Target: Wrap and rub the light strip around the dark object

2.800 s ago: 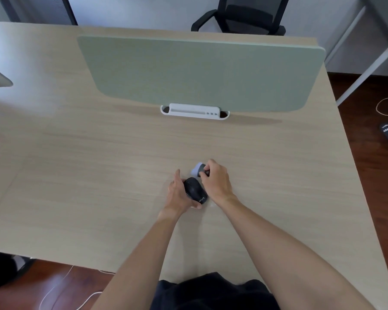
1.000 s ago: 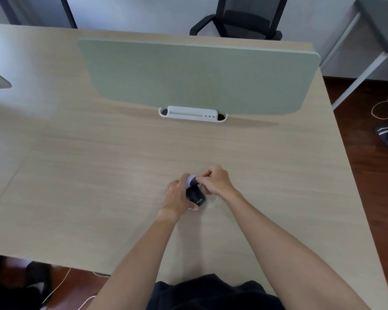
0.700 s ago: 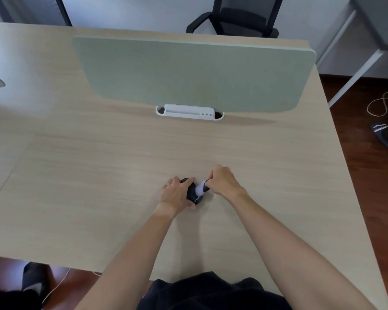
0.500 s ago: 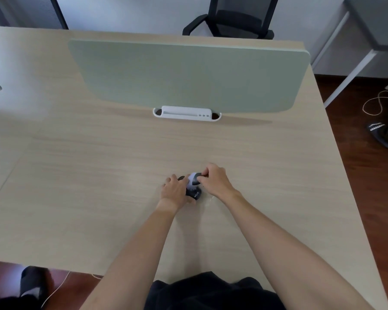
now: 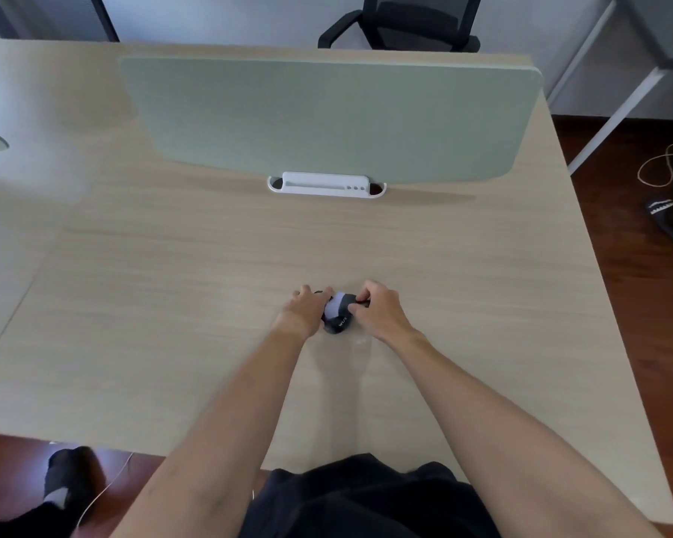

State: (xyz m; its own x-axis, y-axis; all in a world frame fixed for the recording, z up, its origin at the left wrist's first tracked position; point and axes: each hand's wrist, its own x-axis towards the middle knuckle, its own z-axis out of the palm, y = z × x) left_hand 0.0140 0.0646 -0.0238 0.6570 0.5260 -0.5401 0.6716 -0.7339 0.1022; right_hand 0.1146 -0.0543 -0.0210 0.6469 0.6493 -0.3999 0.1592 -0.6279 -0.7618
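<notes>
While the left hand (image 5: pixel 304 310) cups the dark mouse (image 5: pixel 337 324) from its own side, fingers curled round the body and steadying it on the desk (image 5: pixel 171 304), the right hand (image 5: pixel 377 308) pinches a small grey piece (image 5: pixel 337 308) against the mouse's top. That piece sits just between the two hands, touching the mouse; whether it is a cover or a cloth cannot be told at this size. The mouse lies directly under the fingertips of both hands, near the body side of the desk, with its printed end pointing back towards the wrists.

By the look of it, the step in hand is working the grey piece onto or over the mouse shell. A next move would likely call for the left hand to keep the mouse from sliding while the right presses or draws the piece along, with light force, since the mouse is small and could skid on the smooth wood.

Well beyond both hands stand a green screen (image 5: pixel 327 118) and its white foot (image 5: pixel 325 184).
</notes>
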